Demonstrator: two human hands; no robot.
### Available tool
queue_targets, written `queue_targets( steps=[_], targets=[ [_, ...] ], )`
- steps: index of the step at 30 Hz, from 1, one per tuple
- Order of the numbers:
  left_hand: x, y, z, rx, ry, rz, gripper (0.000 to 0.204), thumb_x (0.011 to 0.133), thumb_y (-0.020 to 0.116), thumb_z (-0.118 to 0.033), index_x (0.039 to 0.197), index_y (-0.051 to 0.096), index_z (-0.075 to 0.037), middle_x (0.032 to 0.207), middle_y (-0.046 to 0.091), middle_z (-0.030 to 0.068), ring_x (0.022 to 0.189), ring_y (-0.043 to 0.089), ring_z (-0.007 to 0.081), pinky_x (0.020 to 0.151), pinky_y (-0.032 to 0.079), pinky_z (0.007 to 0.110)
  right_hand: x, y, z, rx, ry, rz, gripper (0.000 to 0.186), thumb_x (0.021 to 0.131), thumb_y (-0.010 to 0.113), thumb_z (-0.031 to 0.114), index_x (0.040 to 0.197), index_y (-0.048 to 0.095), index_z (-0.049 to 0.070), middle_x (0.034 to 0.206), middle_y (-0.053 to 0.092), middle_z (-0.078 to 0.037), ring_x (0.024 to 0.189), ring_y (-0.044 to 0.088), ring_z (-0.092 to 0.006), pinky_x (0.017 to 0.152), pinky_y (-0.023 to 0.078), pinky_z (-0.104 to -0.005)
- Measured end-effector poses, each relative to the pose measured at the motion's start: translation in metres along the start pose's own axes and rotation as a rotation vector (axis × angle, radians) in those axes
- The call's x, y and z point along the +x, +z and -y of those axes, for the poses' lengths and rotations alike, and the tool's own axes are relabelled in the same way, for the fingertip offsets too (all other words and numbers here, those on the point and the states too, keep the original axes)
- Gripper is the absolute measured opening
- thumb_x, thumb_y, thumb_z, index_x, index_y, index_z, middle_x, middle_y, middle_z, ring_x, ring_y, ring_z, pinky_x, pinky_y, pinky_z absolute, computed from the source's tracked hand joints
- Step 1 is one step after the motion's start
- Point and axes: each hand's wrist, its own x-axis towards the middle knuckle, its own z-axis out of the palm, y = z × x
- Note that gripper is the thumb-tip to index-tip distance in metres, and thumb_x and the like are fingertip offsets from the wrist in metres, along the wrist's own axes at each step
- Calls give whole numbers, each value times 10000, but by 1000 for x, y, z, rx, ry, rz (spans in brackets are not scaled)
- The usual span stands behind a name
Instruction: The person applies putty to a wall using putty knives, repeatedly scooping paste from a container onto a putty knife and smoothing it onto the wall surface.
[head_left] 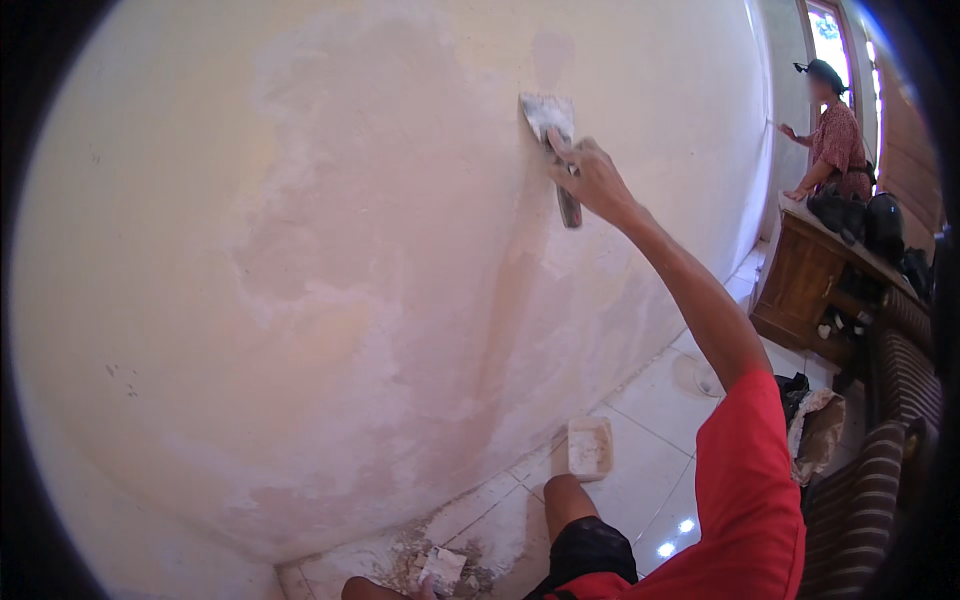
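Observation:
My right hand (592, 180) is closed around a putty knife (548, 115) with a dark handle. The wide blade, smeared with white putty, lies against the wall (180, 200) high up, right of a large pinkish-grey patch (370, 190). Only a sliver of my left hand (426, 588) shows at the lower edge. It appears to grip a flat plate coated with white putty (443, 568), held low over the floor; its handle and most of my fingers are hidden.
A rectangular tub (590, 448) with pale residue stands on the tiled floor (645, 400) by the wall. Crumbs of putty (480, 572) lie near my knees. To the right are a crumpled sack (818, 430), striped chairs (860, 500) and a wooden cabinet (795, 275), with another person (838, 140) behind.

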Motion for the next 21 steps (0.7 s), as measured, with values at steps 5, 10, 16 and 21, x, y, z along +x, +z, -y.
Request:
queue_targets(
  steps=[5,10,16,21],
  targets=[
    [4,7,4,11,-19,31,283,908,585,-121,1172,551,-24,1084,619,94,997,608,223,874,504,355,9,-59,-5,-156,117,-164,477,885,629,314,1310,611,99,793,646,-213,728,636,-353,742,513,-426],
    [6,7,6,13,-26,37,285,911,582,-128,1174,552,-23,1086,618,94,998,605,223,875,503,355,91,-104,-3,322,243,-113,398,897,578,259,1201,669,19,627,494,1,536,472,-85,460,396,-287],
    [10,7,5,26,-33,42,288,915,580,-136,1178,552,-22,1089,617,93,1000,602,222,876,501,355,69,-70,20,1,-12,-35,332,846,603,272,939,662,-41,615,544,-120,574,539,-191,567,470,-386],
    [9,-1,6,29,-27,27,290,918,577,-142,1180,553,-21,1091,616,92,1001,600,222,877,500,355,31,-68,28,-79,52,111,444,824,626,269,1210,660,50,680,607,-176,657,596,-284,728,505,-402]
  ],
)
